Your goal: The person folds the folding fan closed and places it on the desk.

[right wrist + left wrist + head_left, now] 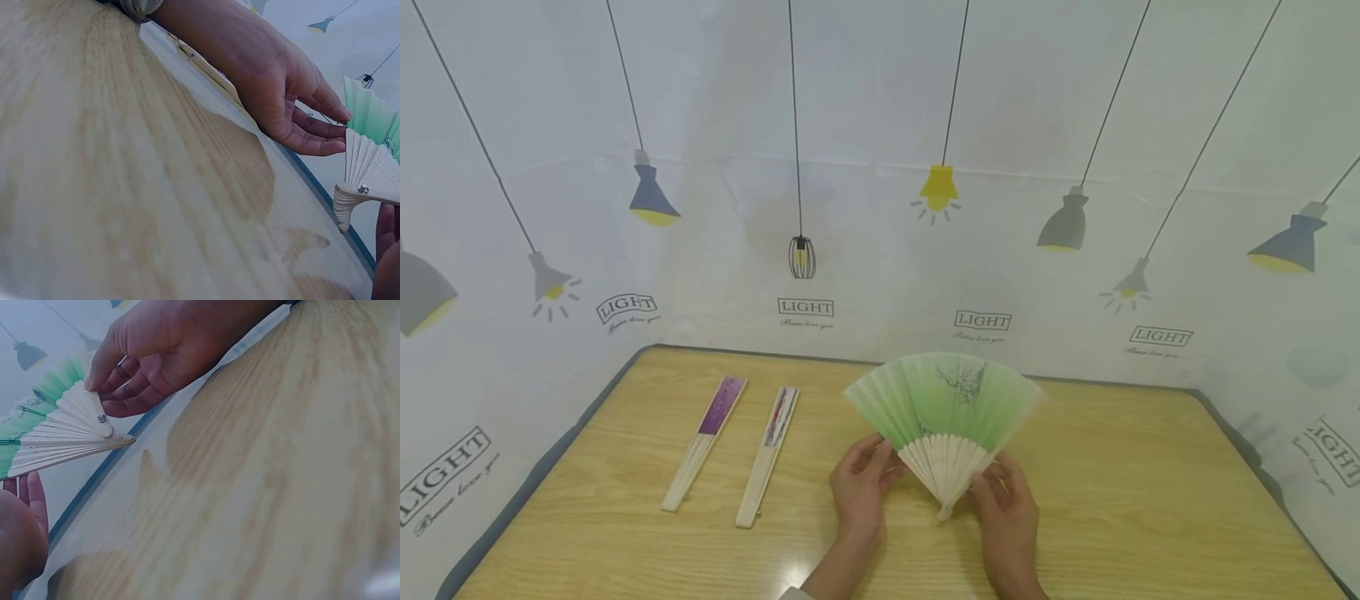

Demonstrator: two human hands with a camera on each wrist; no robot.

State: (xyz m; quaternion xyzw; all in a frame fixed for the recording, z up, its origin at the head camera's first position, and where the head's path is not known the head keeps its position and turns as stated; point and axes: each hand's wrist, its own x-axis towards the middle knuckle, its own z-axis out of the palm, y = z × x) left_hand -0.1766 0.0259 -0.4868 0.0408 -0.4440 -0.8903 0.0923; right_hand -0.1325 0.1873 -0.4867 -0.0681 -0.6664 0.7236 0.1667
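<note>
A spread folding fan [940, 400], with a green leaf, a dark branch print and pale ribs, is held up over the wooden table [1120, 500]. My left hand [861, 487] pinches its left edge between thumb and fingers. On the opposite edge, my right hand [1006, 504] grips the outer rib. The pivot end of the fan points down toward me, between the two hands. In the right wrist view the left thumb [337, 114] presses where leaf and ribs meet. The left wrist view shows the right thumb [97, 376] on the outer rib, above the metal rivet.
Two folded fans lie left of my hands: a purple one [706, 442] farther out and a white, red and grey patterned one [767, 458] nearer. A pale cloth wall [880, 250] printed with hanging lamps encloses the table's back and sides.
</note>
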